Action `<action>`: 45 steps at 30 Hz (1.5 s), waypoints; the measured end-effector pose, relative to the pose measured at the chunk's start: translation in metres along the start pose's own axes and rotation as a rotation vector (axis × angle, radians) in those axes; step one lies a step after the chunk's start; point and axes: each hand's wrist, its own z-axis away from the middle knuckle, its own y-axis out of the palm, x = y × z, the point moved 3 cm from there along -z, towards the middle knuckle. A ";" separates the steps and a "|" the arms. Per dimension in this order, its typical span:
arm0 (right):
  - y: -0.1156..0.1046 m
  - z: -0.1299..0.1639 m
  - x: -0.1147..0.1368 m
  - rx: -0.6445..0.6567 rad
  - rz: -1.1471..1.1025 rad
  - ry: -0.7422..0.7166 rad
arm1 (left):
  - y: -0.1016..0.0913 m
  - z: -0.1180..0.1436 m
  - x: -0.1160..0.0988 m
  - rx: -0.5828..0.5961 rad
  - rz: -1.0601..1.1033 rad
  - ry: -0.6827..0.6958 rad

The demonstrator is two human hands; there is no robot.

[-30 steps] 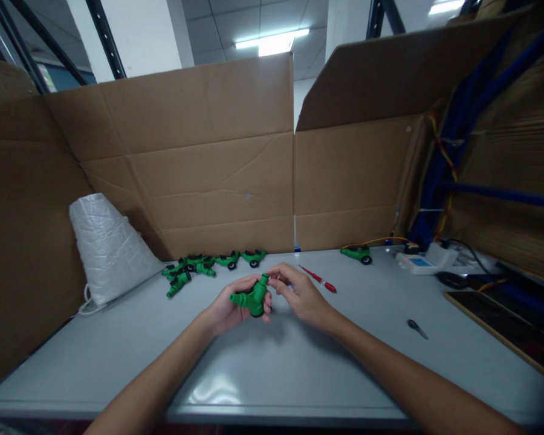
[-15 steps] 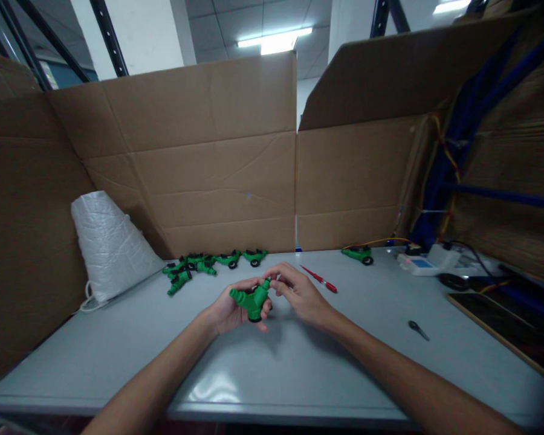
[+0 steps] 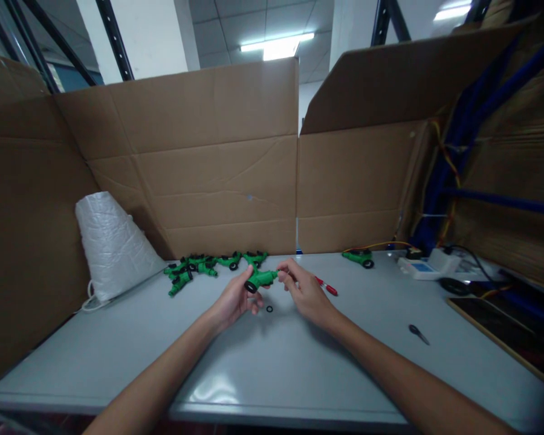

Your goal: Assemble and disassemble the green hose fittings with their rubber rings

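My left hand [image 3: 234, 300] holds a green plastic Y-shaped connector [image 3: 259, 279] above the grey table [image 3: 272, 368], its black-ringed end pointing left. My right hand [image 3: 304, 292] pinches the connector's right tip with thumb and fingers. A small black ring [image 3: 269, 309] lies on the table just below the part, between my two hands.
Several more green connectors [image 3: 199, 266] lie in a pile at the back left, another green connector [image 3: 358, 257] at the back right. A red screwdriver [image 3: 326, 287], a white sack [image 3: 111, 244], a small black tool [image 3: 417, 332] and cardboard walls [image 3: 236, 163] surround the table.
Both hands lifted the connector and turned it so it now lies sideways. The black ring on the table has come into view beneath it.
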 end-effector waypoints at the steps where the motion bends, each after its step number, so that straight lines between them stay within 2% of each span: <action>1: -0.001 0.000 0.001 -0.002 0.033 -0.024 | 0.000 0.000 0.001 -0.001 -0.004 -0.007; 5: -0.002 0.001 0.007 -0.015 0.126 -0.128 | 0.002 0.001 0.005 0.054 0.020 -0.065; 9: -0.002 0.001 0.008 -0.017 0.157 -0.145 | 0.000 0.000 0.013 0.131 0.030 -0.145; 12: -0.001 0.001 0.005 -0.009 0.174 -0.147 | -0.003 -0.002 0.015 0.119 0.019 -0.128; 18: 0.005 0.003 0.004 0.016 0.168 -0.132 | -0.003 -0.001 0.004 0.012 -0.067 0.080; 23: 0.007 0.002 0.001 0.024 0.109 -0.069 | -0.002 0.000 -0.004 -0.071 -0.275 0.273; 29: 0.007 0.001 -0.011 0.069 0.058 0.017 | -0.002 0.002 -0.005 -0.065 -0.451 0.395; 32: 0.007 0.000 -0.018 0.075 0.060 0.061 | 0.000 0.006 -0.007 -0.084 -0.605 0.476; 36: 0.008 0.000 -0.023 0.080 0.024 0.137 | 0.004 0.013 -0.009 -0.134 -0.816 0.609; 40: 0.014 0.002 -0.025 0.084 -0.075 0.233 | 0.008 0.018 -0.013 -0.132 -0.951 0.755; 42: 0.019 0.004 -0.029 0.075 -0.148 0.308 | 0.011 0.022 -0.016 -0.129 -1.007 0.827; 45: 0.028 0.005 -0.038 0.063 -0.298 0.452 | 0.014 0.026 -0.019 -0.095 -1.060 0.863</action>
